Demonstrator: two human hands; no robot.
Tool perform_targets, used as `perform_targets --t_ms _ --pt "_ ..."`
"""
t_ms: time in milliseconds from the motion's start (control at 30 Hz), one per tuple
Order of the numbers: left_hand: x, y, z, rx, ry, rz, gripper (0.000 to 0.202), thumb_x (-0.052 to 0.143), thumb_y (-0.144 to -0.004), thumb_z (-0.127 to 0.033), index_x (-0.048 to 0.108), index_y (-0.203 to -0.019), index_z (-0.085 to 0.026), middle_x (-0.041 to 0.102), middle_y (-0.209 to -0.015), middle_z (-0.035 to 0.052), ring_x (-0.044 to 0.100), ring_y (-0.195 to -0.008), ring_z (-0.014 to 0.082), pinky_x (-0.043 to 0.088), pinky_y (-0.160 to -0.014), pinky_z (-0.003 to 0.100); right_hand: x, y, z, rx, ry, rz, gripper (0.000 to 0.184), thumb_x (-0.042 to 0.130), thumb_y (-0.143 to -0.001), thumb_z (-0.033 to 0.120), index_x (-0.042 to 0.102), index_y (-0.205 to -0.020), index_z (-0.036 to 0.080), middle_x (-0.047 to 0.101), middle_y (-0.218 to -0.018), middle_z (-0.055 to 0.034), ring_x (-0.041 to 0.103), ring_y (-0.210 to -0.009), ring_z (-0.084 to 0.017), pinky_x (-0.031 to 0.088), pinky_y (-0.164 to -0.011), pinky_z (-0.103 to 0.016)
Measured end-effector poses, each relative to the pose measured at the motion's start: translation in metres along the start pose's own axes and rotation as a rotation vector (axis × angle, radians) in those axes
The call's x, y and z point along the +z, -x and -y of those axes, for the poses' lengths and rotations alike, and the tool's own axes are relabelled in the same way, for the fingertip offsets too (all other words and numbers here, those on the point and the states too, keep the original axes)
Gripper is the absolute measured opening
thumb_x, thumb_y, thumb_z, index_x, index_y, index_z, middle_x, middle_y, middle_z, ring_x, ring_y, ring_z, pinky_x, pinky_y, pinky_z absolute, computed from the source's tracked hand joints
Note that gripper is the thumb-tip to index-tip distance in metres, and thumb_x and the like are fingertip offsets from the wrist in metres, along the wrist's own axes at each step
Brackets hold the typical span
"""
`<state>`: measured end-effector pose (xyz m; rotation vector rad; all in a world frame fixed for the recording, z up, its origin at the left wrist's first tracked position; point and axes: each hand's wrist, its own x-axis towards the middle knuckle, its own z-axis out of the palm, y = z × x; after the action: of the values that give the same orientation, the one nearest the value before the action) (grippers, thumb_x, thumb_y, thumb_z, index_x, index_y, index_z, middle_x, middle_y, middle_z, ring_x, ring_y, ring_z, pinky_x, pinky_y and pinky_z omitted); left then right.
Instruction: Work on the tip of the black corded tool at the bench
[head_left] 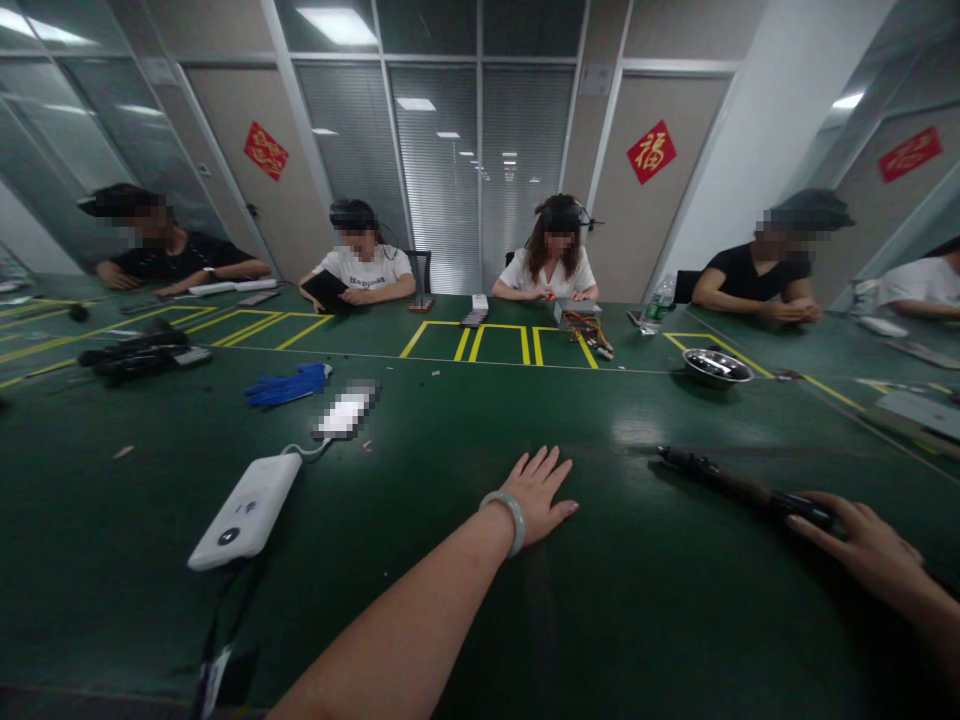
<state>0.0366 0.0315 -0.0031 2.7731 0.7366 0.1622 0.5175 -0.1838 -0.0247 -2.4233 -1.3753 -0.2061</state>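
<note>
My left hand (536,495) lies flat on the green tabletop (420,490) with its fingers spread, a pale bangle on its wrist and nothing in its grasp. At the right, my right hand (862,545) is closed round the near end of a long, slim black stick-like object (739,487). That object lies slantwise on the table, its far end pointing left and away from me; its exact kind is unclear. To the left of my left arm is a white power bank (246,510), joined by a white cable to a phone (346,411) with a bright screen.
Blue gloves (287,386) and a dark bundle of gear (139,350) lie at the left. A shiny metal bowl (717,367) stands at the right, near a plastic bottle (657,305). Several people sit opposite, one beside a metal box (577,310) with coloured wires.
</note>
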Motion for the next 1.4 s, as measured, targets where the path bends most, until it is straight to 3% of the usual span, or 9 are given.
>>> perform_targets --t_ms 100,367,500,600,700,900,1067,1200,1400 --pt "-0.004 -0.003 -0.005 0.01 -0.016 -0.075 0.071 0.023 -0.093 -0.062 0.005 -0.15 -0.024 0.002 -0.157 0.0031 0.0 -0.144 0.0238 0.009 -0.115 0.049 0.01 0.0 0.061 -0.034 -0.054 0.093 0.059 0.048 -0.072 0.068 0.058 -0.116 0.031 0.058 -0.111 -0.0137 0.054 -0.103 -0.038 0.042 -0.077 -0.055" --pt "-0.018 -0.003 -0.018 0.093 -0.111 -0.24 0.084 0.05 -0.086 -0.05 0.004 -0.15 -0.022 0.001 -0.157 0.0036 -0.001 -0.144 0.0218 0.007 -0.117 0.041 0.036 0.027 0.296 -0.371 -0.23 0.186 0.044 0.048 -0.083 0.057 0.054 -0.119 0.031 0.054 -0.113 -0.0066 0.05 -0.107 -0.033 0.037 -0.09 -0.056" --pt "-0.019 0.001 -0.008 -0.045 -0.112 -0.269 0.082 0.052 -0.082 -0.033 0.007 -0.15 -0.021 0.011 -0.157 0.0051 0.016 -0.142 0.0232 0.008 -0.116 0.043 0.046 0.039 0.36 -0.503 -0.299 0.258 0.043 0.044 -0.089 0.049 0.046 -0.125 0.024 0.05 -0.118 -0.0081 0.046 -0.114 -0.028 0.033 -0.097 -0.051" --pt "-0.019 0.001 -0.002 -0.122 -0.082 -0.274 0.076 0.049 -0.084 -0.028 0.012 -0.149 -0.022 0.025 -0.153 0.0057 0.031 -0.135 0.0215 0.015 -0.114 0.041 0.042 0.042 0.366 -0.55 -0.37 0.297 0.055 0.042 -0.091 0.046 0.028 -0.14 0.022 0.042 -0.132 -0.0107 0.038 -0.125 -0.025 0.028 -0.104 -0.047" --pt "-0.019 -0.001 -0.003 -0.067 -0.06 -0.276 0.071 0.055 -0.084 -0.033 0.021 -0.146 -0.026 0.041 -0.144 0.0032 0.04 -0.129 0.0208 0.022 -0.111 0.039 0.025 0.044 0.347 -0.627 -0.375 0.293 0.067 0.051 -0.088 0.046 0.02 -0.143 0.022 0.032 -0.141 -0.0111 0.031 -0.131 -0.023 0.026 -0.106 -0.041" --pt "-0.017 -0.006 -0.013 0.021 -0.022 -0.344 0.046 0.063 -0.082 -0.03 0.049 -0.127 -0.029 0.058 -0.121 0.0009 0.051 -0.112 0.0212 0.033 -0.101 0.039 -0.005 0.043 0.301 -0.543 -0.078 0.27 0.033 0.06 -0.082 0.043 0.055 -0.107 0.023 0.052 -0.11 -0.007 0.048 -0.107 -0.026 0.032 -0.094 -0.046" --pt "-0.016 -0.007 -0.018 0.036 -0.044 -0.356 0.027 0.06 -0.084 -0.021 0.058 -0.11 -0.027 0.059 -0.11 0.0008 0.053 -0.105 0.0201 0.036 -0.096 0.037 -0.009 0.041 0.292 -0.463 0.072 0.301 0.015 0.057 -0.085 0.034 0.06 -0.093 0.022 0.056 -0.097 -0.0058 0.052 -0.096 -0.024 0.036 -0.086 -0.04" --pt "-0.013 -0.011 -0.023 0.012 -0.083 -0.358 0.021 0.058 -0.084 -0.021 0.057 -0.106 -0.025 0.057 -0.105 0.0019 0.052 -0.1 0.0199 0.038 -0.092 0.037 -0.009 0.046 0.296 -0.313 0.177 0.288 0.017 0.061 -0.082 0.031 0.061 -0.093 0.017 0.058 -0.091 -0.0089 0.055 -0.084 -0.025 0.039 -0.074 -0.036" --pt "-0.01 -0.013 -0.024 0.005 -0.112 -0.329 0.014 0.056 -0.087 -0.022 0.058 -0.1 -0.025 0.055 -0.102 0.0024 0.052 -0.094 0.0196 0.041 -0.083 0.035 -0.005 0.047 0.299 -0.276 0.164 0.364 0.013 0.056 -0.085 0.024 0.067 -0.085 0.017 0.061 -0.089 -0.01 0.058 -0.082 -0.023 0.038 -0.073 -0.033"
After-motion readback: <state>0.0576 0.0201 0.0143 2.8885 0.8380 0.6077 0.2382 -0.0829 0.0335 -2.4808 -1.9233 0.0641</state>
